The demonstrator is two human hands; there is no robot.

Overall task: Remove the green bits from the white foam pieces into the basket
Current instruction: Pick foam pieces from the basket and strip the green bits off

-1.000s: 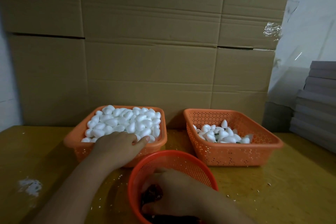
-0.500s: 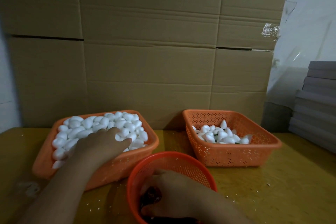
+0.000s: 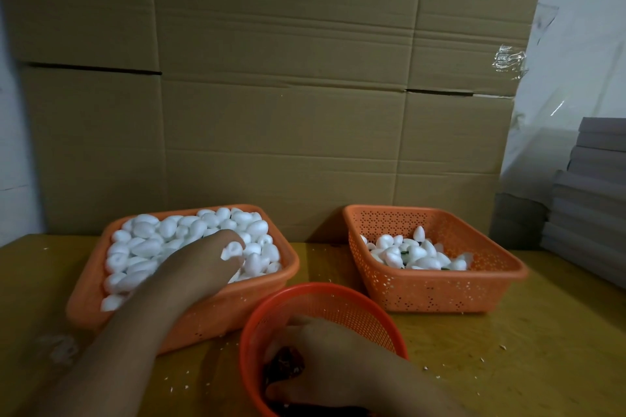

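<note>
A rectangular orange basket (image 3: pixel 237 308) at the left is heaped with white foam pieces (image 3: pixel 145 230). My left hand (image 3: pixel 203 261) lies on that heap, its fingers curled around one white foam piece (image 3: pixel 232 250). A second rectangular orange basket (image 3: pixel 437 291) at the right holds fewer foam pieces (image 3: pixel 416 252), with small green bits showing among them. In front stands a round red-orange basket (image 3: pixel 325 298) with dark bits (image 3: pixel 284 364) at its bottom. My right hand (image 3: pixel 328 359) is down inside it on the dark bits; its grip is hidden.
The baskets stand on a yellow wooden table (image 3: pixel 508 366) strewn with white crumbs. A cardboard wall (image 3: pixel 288 95) rises right behind them. Stacked grey boards (image 3: pixel 589 200) lie at the far right, and a white smear (image 3: pixel 61 349) marks the table's left.
The left basket slid and turned toward the left and nearer to me. My left hand moved from its front rim onto the foam heap and curled around a piece. My right hand stayed put.
</note>
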